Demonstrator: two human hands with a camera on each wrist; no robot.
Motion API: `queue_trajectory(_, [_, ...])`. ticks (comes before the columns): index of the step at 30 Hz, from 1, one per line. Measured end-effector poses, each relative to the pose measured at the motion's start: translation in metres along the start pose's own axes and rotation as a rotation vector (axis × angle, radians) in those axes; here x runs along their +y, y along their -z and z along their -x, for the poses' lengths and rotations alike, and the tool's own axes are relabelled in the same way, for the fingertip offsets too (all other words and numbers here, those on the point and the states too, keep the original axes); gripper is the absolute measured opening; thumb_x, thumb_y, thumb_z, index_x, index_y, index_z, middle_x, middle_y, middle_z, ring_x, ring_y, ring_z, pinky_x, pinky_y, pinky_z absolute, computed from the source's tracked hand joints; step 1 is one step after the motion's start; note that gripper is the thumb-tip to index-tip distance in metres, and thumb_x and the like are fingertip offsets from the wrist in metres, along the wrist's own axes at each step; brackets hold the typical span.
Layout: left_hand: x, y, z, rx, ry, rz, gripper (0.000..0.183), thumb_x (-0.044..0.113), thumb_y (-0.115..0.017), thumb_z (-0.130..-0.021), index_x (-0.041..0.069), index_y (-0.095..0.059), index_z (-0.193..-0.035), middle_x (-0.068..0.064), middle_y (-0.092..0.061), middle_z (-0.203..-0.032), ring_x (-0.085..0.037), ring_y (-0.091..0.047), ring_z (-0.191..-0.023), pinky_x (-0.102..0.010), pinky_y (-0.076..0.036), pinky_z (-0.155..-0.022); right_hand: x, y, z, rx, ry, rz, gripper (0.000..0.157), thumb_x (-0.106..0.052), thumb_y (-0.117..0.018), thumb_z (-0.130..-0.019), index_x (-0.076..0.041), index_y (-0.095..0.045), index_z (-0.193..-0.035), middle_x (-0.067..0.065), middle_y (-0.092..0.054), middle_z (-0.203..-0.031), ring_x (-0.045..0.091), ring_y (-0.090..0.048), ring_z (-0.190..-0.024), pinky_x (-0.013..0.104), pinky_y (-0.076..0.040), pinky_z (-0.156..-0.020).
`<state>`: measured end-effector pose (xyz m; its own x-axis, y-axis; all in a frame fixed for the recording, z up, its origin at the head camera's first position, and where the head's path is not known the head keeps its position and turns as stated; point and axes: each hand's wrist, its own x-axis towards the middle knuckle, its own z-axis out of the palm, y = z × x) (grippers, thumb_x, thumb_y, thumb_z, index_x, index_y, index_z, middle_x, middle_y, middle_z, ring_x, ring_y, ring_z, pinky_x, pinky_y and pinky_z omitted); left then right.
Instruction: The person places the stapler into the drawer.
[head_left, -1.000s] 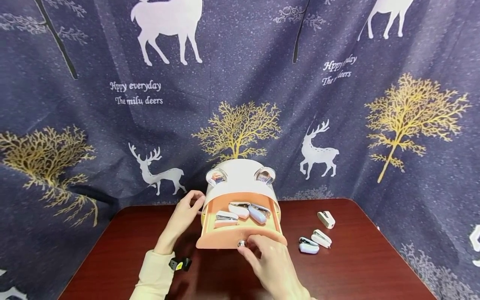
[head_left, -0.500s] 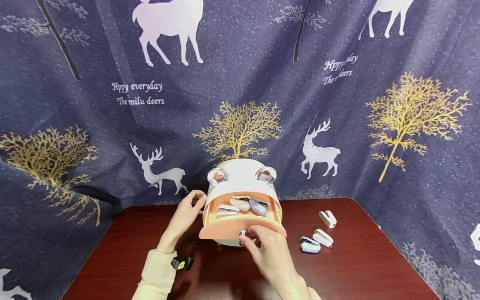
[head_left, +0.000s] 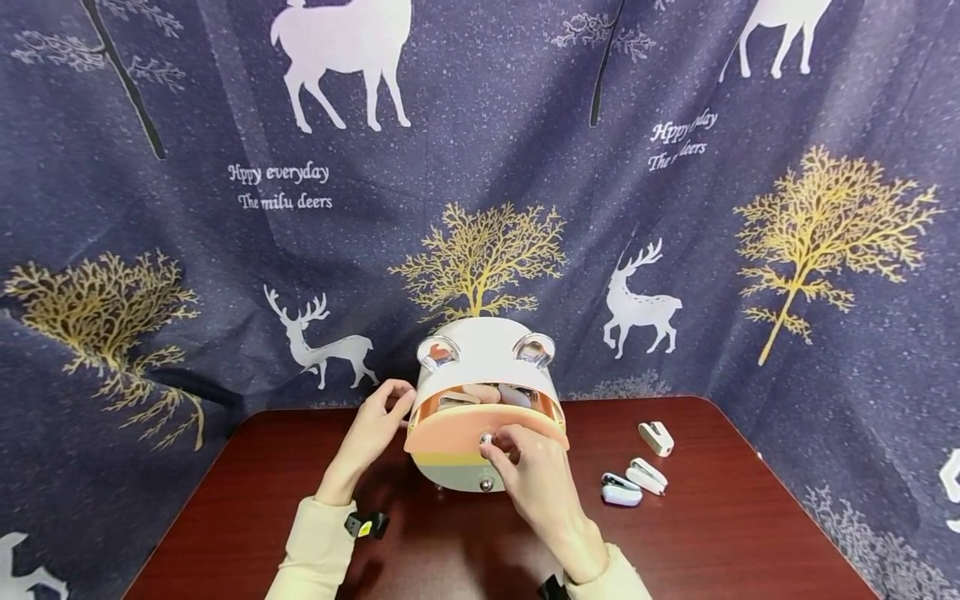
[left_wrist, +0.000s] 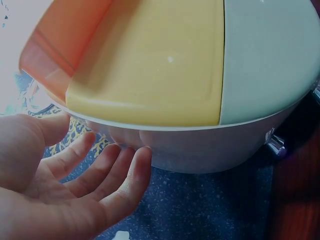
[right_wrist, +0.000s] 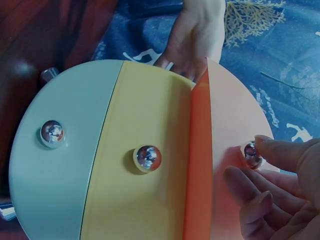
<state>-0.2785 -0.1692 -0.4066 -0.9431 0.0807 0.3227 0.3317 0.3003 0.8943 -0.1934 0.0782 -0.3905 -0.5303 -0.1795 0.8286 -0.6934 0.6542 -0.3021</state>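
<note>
A round white drawer cabinet (head_left: 480,354) with two shiny eye-like knobs on top stands mid-table. Its top orange drawer (head_left: 444,432) is partly pulled out, and several small staplers (head_left: 483,393) show inside, half hidden by the drawer front. My right hand (head_left: 542,479) pinches that drawer's silver knob (right_wrist: 252,154) between thumb and fingers. On the cabinet's left side, my left hand (head_left: 372,427) rests its fingertips against the white shell (left_wrist: 200,150), fingers loosely bent. Below, the yellow drawer (right_wrist: 135,195) and pale green drawer (right_wrist: 60,175) are closed.
To the right of the cabinet on the dark red table (head_left: 720,517) lie a white stapler (head_left: 647,476), a pale blue one (head_left: 621,490) and a small cream stapler-like item (head_left: 657,438). A deer-patterned cloth (head_left: 480,150) hangs behind.
My right hand has pushed the orange drawer inward, away from me, so less of its inside shows. The yellow and green fronts have come into view below it. My left hand stays at the side.
</note>
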Motion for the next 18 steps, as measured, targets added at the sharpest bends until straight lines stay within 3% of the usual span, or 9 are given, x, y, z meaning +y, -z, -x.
queue_trajectory(3, [0.013,0.001,0.005,-0.006,-0.007,-0.013,0.019,0.010,-0.054,-0.101,-0.006,-0.057,-0.113,-0.018,-0.058,-0.104,-0.028,-0.060,-0.092,-0.035,-0.058,-0.071,0.002,-0.002,-0.002,-0.013,-0.020,-0.014,0.020,-0.010,-0.085,-0.075,-0.014,-0.066,-0.079,-0.012,-0.064,-0.070,-0.005,-0.051,-0.059,0.012,-0.042,-0.053])
queue_trajectory(6, [0.019,0.000,0.008,-0.002,-0.010,-0.011,0.019,0.008,-0.054,-0.101,-0.007,-0.057,-0.112,-0.018,-0.058,-0.102,-0.030,-0.060,-0.092,-0.038,-0.058,-0.072,0.004,-0.003,-0.004,-0.015,-0.025,-0.019,0.019,-0.010,-0.084,-0.076,-0.013,-0.067,-0.080,-0.011,-0.064,-0.070,-0.005,-0.051,-0.058,0.013,-0.043,-0.053])
queue_trajectory(10, [0.007,-0.002,0.004,0.019,0.000,-0.012,0.018,0.012,-0.055,-0.101,-0.003,-0.058,-0.111,-0.016,-0.058,-0.101,-0.027,-0.060,-0.090,-0.042,-0.058,-0.073,0.007,-0.005,-0.007,-0.014,-0.023,-0.007,0.019,-0.010,-0.084,-0.076,-0.012,-0.066,-0.080,-0.010,-0.063,-0.069,-0.003,-0.051,-0.058,0.015,-0.043,-0.053])
queue_trajectory(13, [-0.002,-0.002,0.000,0.024,-0.013,-0.013,0.019,0.016,-0.056,-0.101,0.000,-0.059,-0.110,-0.014,-0.058,-0.101,-0.023,-0.061,-0.089,-0.038,-0.058,-0.072,0.009,-0.007,-0.010,-0.014,-0.030,-0.004,0.019,-0.010,-0.084,-0.076,-0.012,-0.066,-0.080,-0.010,-0.062,-0.069,-0.002,-0.051,-0.057,0.016,-0.044,-0.053])
queue_trajectory(18, [-0.005,-0.001,0.000,0.018,-0.027,-0.006,0.019,0.018,-0.056,-0.102,0.000,-0.059,-0.110,-0.015,-0.058,-0.102,-0.023,-0.061,-0.090,-0.039,-0.058,-0.072,0.011,-0.010,-0.013,-0.028,-0.043,-0.010,0.017,-0.011,-0.083,-0.078,-0.012,-0.066,-0.081,-0.009,-0.065,-0.070,-0.001,-0.056,-0.059,0.017,-0.046,-0.054])
